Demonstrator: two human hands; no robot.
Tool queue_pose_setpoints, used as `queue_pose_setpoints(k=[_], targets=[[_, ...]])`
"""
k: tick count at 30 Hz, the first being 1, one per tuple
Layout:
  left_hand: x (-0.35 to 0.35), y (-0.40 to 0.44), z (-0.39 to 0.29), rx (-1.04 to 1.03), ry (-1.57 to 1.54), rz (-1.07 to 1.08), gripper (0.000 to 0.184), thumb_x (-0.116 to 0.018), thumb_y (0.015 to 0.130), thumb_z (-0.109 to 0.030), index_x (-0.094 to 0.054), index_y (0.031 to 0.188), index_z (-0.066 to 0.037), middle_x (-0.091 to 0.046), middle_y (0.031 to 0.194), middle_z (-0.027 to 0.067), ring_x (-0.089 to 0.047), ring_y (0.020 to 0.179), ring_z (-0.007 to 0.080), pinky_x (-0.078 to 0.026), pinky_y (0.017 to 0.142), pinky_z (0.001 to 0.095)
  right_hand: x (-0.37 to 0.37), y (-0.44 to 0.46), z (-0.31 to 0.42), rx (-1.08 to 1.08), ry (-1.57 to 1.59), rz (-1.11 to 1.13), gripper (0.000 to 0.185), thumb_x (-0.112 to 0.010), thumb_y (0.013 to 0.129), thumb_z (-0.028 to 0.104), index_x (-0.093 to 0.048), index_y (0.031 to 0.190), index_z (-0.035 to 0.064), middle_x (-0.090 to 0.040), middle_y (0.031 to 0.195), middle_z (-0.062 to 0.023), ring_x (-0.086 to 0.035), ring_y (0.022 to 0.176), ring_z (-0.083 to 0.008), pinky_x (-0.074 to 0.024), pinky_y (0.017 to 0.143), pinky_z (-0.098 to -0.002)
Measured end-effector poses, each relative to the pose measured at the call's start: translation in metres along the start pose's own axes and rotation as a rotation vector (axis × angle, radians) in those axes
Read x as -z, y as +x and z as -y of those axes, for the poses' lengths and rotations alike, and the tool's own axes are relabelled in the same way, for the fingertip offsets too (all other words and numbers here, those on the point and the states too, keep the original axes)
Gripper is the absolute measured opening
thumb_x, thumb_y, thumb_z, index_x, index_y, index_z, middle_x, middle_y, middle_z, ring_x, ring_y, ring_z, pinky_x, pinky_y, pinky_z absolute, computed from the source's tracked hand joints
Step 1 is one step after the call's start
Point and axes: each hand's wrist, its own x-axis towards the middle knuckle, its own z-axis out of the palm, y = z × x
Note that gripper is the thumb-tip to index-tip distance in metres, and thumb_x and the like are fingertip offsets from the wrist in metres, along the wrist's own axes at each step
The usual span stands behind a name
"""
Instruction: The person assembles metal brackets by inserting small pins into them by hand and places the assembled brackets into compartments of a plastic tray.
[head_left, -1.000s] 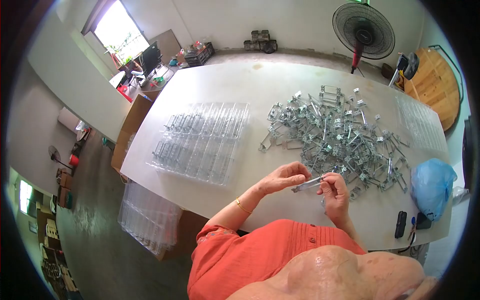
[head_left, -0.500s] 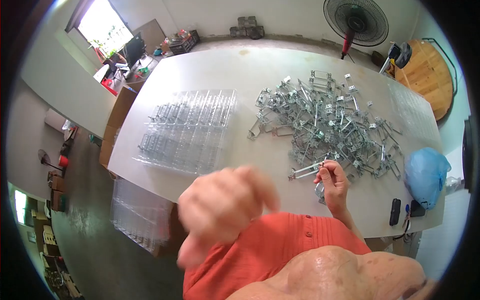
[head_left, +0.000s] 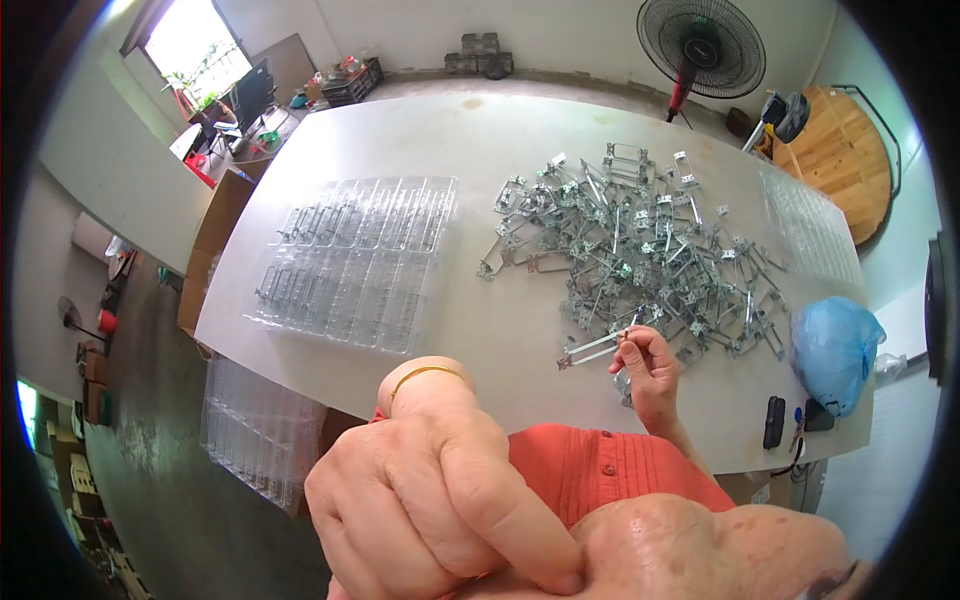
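Clock positions are read from the centre of the counter (head_left: 480,335), with 12 o'clock at the far edge. The right hand (head_left: 652,375) is at 4 o'clock. Its fingers are pinched on one end of a metal bracket (head_left: 596,344); the bracket's free end points toward 9 o'clock, over the near side of the counter. A second metal piece (head_left: 622,386) shows just beside the palm; whether it is gripped cannot be told.

The left hand (head_left: 430,495) is at 7 o'clock, raised close to the camera and well apart from the held bracket. Its fingers are curled; whether they grasp anything cannot be told. A gold bracelet (head_left: 420,372) encircles the wrist.

A loose pile of brackets (head_left: 640,262) occupies 3 o'clock. Clear plastic trays (head_left: 390,312) rest at 9 o'clock, with brackets seated in their left-hand compartments. Beyond the pile, at 3 o'clock, lies further clear plastic (head_left: 812,228). A blue bag (head_left: 838,355) sits between 3 and 4 o'clock; a black case (head_left: 774,422) lies at 4 o'clock.
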Motion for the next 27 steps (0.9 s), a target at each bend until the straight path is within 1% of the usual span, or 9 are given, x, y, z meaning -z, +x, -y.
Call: queue_pose_setpoints(k=[4, 7, 12, 17, 19, 21, 23, 25, 27], targets=[[0.0, 0.001, -0.001, 0.071, 0.012, 0.025, 0.049, -0.048, 0.1, -0.008, -0.045, 0.051, -0.014, -0.045, 0.05, 0.0019, -0.048, 0.042, 0.0172, -0.053, 0.066, 0.0328, -0.003, 0.001, 0.002, -0.009, 0.0, 0.01, 0.005, -0.058, 0.106, 0.005, -0.06, 0.108, 0.0005, -0.056, 0.117, -0.0084, -0.06, 0.083, -0.0093, -0.0557, 0.075, -0.026], [0.004, 0.001, -0.008, 0.122, 0.022, 0.039, 0.049, -0.049, 0.1, -0.009, -0.045, 0.051, -0.014, -0.045, 0.05, 0.002, -0.049, 0.043, 0.0178, -0.053, 0.067, 0.0332, -0.006, 0.001, 0.002, -0.007, -0.017, 0.001, 0.009, -0.06, 0.106, 0.011, -0.062, 0.108, 0.0019, -0.057, 0.111, -0.0061, -0.061, 0.083, -0.0099, -0.0558, 0.073, -0.0272], [-0.001, -0.003, -0.001, 0.016, 0.054, -0.059, 0.049, -0.05, 0.1, -0.01, -0.045, 0.052, -0.013, -0.046, 0.051, 0.0018, -0.05, 0.044, 0.0183, -0.051, 0.066, 0.0335, -0.006, 0.001, 0.003, -0.027, -0.01, 0.01, 0.007, -0.059, 0.106, 0.008, -0.061, 0.108, 0.0014, -0.057, 0.115, -0.0071, -0.06, 0.083, -0.0095, -0.0559, 0.075, -0.0264], [0.007, -0.001, -0.005, 0.142, 0.0, 0.017, 0.051, -0.051, 0.101, -0.013, -0.044, 0.051, -0.015, -0.047, 0.051, 0.002, -0.051, 0.046, 0.0183, -0.05, 0.064, 0.0328, -0.008, 0.001, 0.002, -0.033, -0.006, 0.001, 0.008, -0.058, 0.106, 0.008, -0.06, 0.108, 0.0009, -0.057, 0.115, -0.0075, -0.06, 0.083, -0.0096, -0.0557, 0.075, -0.0265], [0.02, -0.01, -0.011, 0.206, 0.053, 0.104, 0.038, -0.049, 0.105, -0.027, -0.058, 0.072, -0.009, -0.057, 0.073, 0.0051, -0.054, 0.055, 0.0164, -0.05, 0.061, 0.0326, -0.01, 0.003, 0.005, -0.039, -0.005, -0.021, 0.01, -0.058, 0.107, 0.011, -0.061, 0.108, 0.001, -0.059, 0.111, -0.0064, -0.06, 0.083, -0.0095, -0.055, 0.074, -0.0269], [0.026, -0.017, -0.01, 0.296, 0.144, 0.061, 0.039, -0.049, 0.106, -0.032, -0.063, 0.078, -0.007, -0.059, 0.08, 0.0054, -0.053, 0.06, 0.0173, -0.05, 0.066, 0.0354, -0.005, 0.006, 0.007, -0.116, 0.003, -0.076, 0.013, -0.059, 0.107, 0.014, -0.061, 0.109, 0.0015, -0.061, 0.104, -0.0047, -0.06, 0.083, -0.0095, -0.0537, 0.074, -0.0272], [0.029, -0.024, 0.001, 0.423, 0.262, -0.117, 0.04, -0.05, 0.105, -0.028, -0.059, 0.071, -0.009, -0.053, 0.071, 0.003, -0.05, 0.06, 0.0211, -0.048, 0.08, 0.0412, -0.003, 0.01, 0.009, -0.2, 0.081, -0.135, 0.015, -0.06, 0.107, 0.016, -0.062, 0.109, 0.0022, -0.062, 0.099, -0.0032, -0.061, 0.084, -0.0096, -0.0525, 0.073, -0.0274], [0.039, -0.054, 0.006, 0.604, 0.424, -0.359, 0.034, -0.046, 0.107, -0.031, -0.064, 0.094, -0.005, -0.056, 0.085, 0.0053, -0.049, 0.069, 0.0205, -0.046, 0.087, 0.0444, 0.002, 0.017, 0.015, -0.284, 0.22, -0.214, 0.016, -0.06, 0.107, 0.019, -0.063, 0.109, 0.0031, -0.063, 0.095, -0.0019, -0.061, 0.084, -0.0098, -0.0514, 0.072, -0.0276], [0.057, -0.093, 0.012, 0.793, 0.547, -0.561, 0.025, -0.049, 0.105, -0.023, -0.062, 0.111, -0.003, -0.062, 0.099, 0.0093, -0.056, 0.083, 0.021, -0.047, 0.091, 0.043, -0.002, 0.024, 0.023, -0.276, 0.322, -0.29, 0.013, -0.06, 0.107, 0.017, -0.065, 0.108, 0.0042, -0.065, 0.098, -0.0027, -0.062, 0.085, -0.0108, -0.0516, 0.072, -0.0276]])
